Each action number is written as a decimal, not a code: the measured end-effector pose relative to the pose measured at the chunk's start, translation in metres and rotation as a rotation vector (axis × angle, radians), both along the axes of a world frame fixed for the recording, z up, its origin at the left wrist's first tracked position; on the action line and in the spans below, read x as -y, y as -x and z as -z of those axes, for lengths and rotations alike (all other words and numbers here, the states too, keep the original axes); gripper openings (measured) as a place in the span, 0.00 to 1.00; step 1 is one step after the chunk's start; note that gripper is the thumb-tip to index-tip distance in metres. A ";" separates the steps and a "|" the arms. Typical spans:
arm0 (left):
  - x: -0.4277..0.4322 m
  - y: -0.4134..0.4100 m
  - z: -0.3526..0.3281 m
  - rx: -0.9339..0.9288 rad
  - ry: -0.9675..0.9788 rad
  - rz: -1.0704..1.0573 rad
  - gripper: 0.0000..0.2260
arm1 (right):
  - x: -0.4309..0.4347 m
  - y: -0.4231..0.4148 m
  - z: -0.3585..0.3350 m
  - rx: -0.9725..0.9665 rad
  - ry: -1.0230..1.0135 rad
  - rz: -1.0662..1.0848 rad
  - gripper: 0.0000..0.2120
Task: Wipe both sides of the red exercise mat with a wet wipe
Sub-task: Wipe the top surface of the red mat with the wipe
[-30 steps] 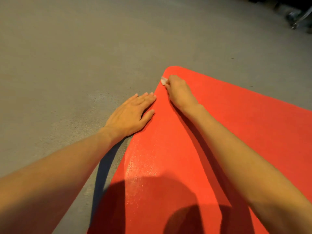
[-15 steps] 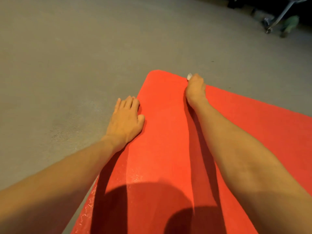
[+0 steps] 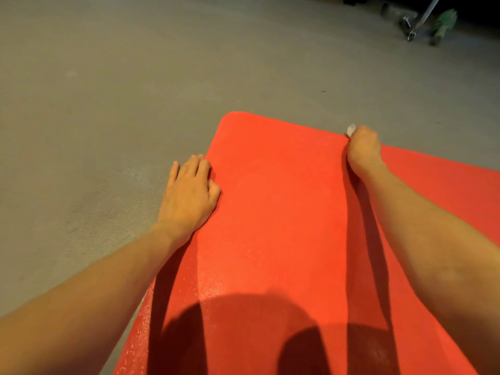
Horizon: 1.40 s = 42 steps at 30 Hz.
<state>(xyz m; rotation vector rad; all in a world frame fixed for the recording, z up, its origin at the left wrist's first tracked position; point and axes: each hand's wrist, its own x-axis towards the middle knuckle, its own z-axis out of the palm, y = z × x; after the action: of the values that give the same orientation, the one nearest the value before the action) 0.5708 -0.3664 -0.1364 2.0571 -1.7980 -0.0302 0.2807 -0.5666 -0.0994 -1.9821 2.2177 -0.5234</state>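
Along the far edge of the red exercise mat (image 3: 284,212), which lies flat on the grey floor (image 3: 108,90), we have swept the wet wipe (image 3: 351,129) rightward. A second ago it sat close to the mat's rounded far-left corner; now it is well to the right of that corner, right at the edge line. Our right hand (image 3: 364,151) has its fingers closed round the wipe, with only a small white tuft showing beyond the knuckles. Our left hand (image 3: 189,193) holds nothing. Its fingers, spread flat a second ago, are now gently bent, palm down across the mat's left edge, thumb on the red and outer fingers on the floor, apparently steadying the mat. A damp sheen glints down the left strip of the mat nearer to us, suggesting that stretch is already wiped. We judge that the pass along the far border of the upper face is under way, with the wide area to the right yet to be covered and the underside not yet turned up. Beyond the mat, at the top right, a wheeled metal frame (image 3: 414,25) and a green object (image 3: 443,23) stand in shadow, well apart from the work.
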 end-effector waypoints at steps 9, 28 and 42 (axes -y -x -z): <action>0.002 -0.001 0.002 0.003 0.016 -0.010 0.19 | -0.039 -0.087 0.005 -0.006 0.086 -0.755 0.16; 0.004 -0.008 0.009 -0.084 0.007 -0.030 0.17 | -0.062 -0.068 0.000 -0.070 0.079 -0.183 0.17; 0.002 -0.008 0.008 -0.099 0.003 -0.003 0.19 | -0.152 -0.141 0.011 0.155 0.068 -0.961 0.09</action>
<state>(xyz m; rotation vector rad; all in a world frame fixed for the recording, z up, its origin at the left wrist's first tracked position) 0.5787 -0.3687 -0.1441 2.0190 -1.7342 -0.1261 0.4219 -0.4144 -0.1102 -2.5792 0.9535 -0.5623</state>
